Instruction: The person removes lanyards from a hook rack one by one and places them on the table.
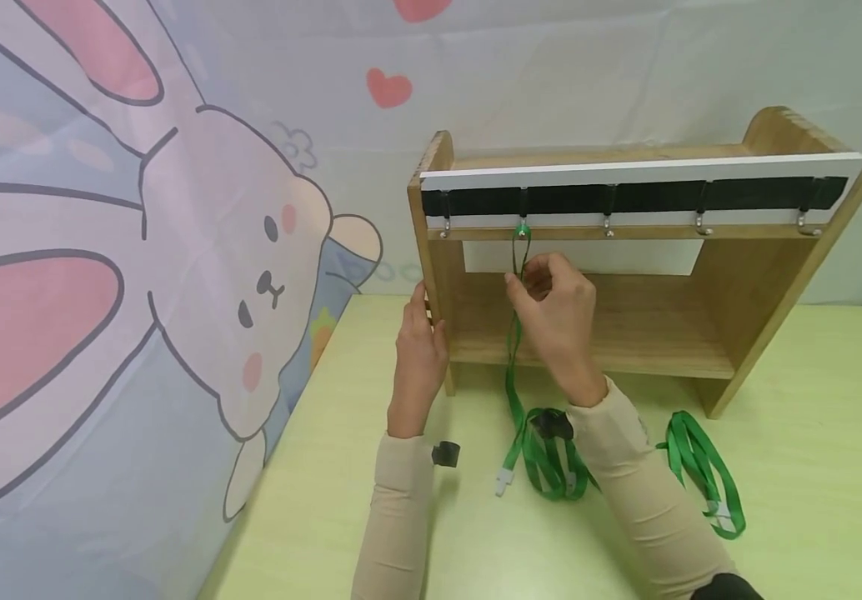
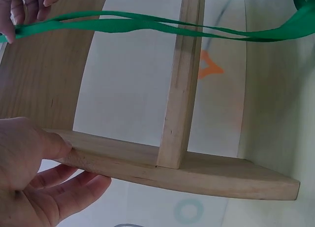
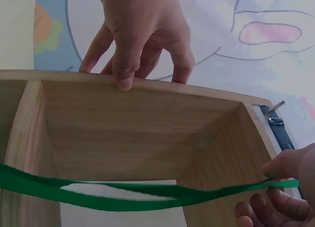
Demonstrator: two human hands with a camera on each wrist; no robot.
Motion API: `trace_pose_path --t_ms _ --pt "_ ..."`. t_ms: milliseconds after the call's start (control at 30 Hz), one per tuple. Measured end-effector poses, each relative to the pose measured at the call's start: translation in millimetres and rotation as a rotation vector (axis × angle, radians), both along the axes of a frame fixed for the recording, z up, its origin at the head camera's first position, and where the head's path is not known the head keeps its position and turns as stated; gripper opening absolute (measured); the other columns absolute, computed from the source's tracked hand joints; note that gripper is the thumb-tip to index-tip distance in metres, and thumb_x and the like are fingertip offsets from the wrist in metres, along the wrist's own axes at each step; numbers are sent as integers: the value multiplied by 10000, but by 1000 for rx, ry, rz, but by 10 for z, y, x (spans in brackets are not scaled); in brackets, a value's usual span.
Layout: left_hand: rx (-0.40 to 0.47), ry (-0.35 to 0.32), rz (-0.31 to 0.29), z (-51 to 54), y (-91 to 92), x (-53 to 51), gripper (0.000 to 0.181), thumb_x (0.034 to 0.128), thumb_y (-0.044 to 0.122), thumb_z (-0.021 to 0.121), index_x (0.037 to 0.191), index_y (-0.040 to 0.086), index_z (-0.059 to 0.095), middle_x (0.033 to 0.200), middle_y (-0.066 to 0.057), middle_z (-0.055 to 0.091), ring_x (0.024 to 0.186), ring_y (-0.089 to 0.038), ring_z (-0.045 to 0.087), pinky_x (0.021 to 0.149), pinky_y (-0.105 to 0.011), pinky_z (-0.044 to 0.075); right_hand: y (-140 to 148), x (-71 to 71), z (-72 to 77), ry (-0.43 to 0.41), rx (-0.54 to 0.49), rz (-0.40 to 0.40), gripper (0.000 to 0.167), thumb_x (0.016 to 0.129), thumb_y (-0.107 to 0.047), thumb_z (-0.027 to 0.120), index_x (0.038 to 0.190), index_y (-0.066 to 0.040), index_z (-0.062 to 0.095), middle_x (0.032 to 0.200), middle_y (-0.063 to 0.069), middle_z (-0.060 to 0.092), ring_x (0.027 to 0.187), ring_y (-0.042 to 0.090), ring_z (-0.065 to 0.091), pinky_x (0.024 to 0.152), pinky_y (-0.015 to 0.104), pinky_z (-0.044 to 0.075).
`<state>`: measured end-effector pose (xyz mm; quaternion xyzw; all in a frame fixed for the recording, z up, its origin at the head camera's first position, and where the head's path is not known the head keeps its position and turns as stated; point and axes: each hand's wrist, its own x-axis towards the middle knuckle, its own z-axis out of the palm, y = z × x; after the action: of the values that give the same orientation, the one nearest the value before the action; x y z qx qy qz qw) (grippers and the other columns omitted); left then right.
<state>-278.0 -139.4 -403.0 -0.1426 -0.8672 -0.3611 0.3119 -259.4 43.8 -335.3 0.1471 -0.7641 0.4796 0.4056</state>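
Note:
A green lanyard (image 1: 512, 383) hangs from the second hook from the left on the front strip of a wooden shelf (image 1: 671, 362). Just below that hook, my right hand (image 1: 560, 312) pinches the lanyard's strap between thumb and fingers. The strap's two strands (image 3: 118, 205) cross the shelf opening in the right wrist view. Its white clip (image 1: 503, 481) lies on the table. My left hand (image 1: 418, 358) holds the shelf's left side panel (image 2: 226, 180), thumb on one side and fingers on the other.
Other hooks, such as the middle hook (image 1: 608, 223), line the white and black strip (image 1: 656, 200). On the yellow-green table (image 1: 326, 500) lie a bundled green lanyard (image 1: 551, 467), partly behind the right sleeve, and another coiled green lanyard (image 1: 709, 467). A rabbit-print cloth (image 1: 206, 233) stands behind and left.

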Motion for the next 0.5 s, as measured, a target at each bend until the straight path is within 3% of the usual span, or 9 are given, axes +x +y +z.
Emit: trace_pose_path --t_ms 300,500 --pt "4 7 -6 24 25 -22 583 1000 -51 563 1515 -60 290 1271 -286 521 1050 -403 644 813 -432 601 55 27 88 54 25 -10 48 898 0 676 872 39 683 737 126 681 623 226 627 586 148 443" --pt "-4 9 -9 -9 14 -2 581 1006 -51 551 1519 -65 276 1281 -294 511 1059 -412 640 801 -437 602 29 86 118 52 20 13 56 903 -11 687 884 41 680 754 129 680 636 223 630 593 181 474"
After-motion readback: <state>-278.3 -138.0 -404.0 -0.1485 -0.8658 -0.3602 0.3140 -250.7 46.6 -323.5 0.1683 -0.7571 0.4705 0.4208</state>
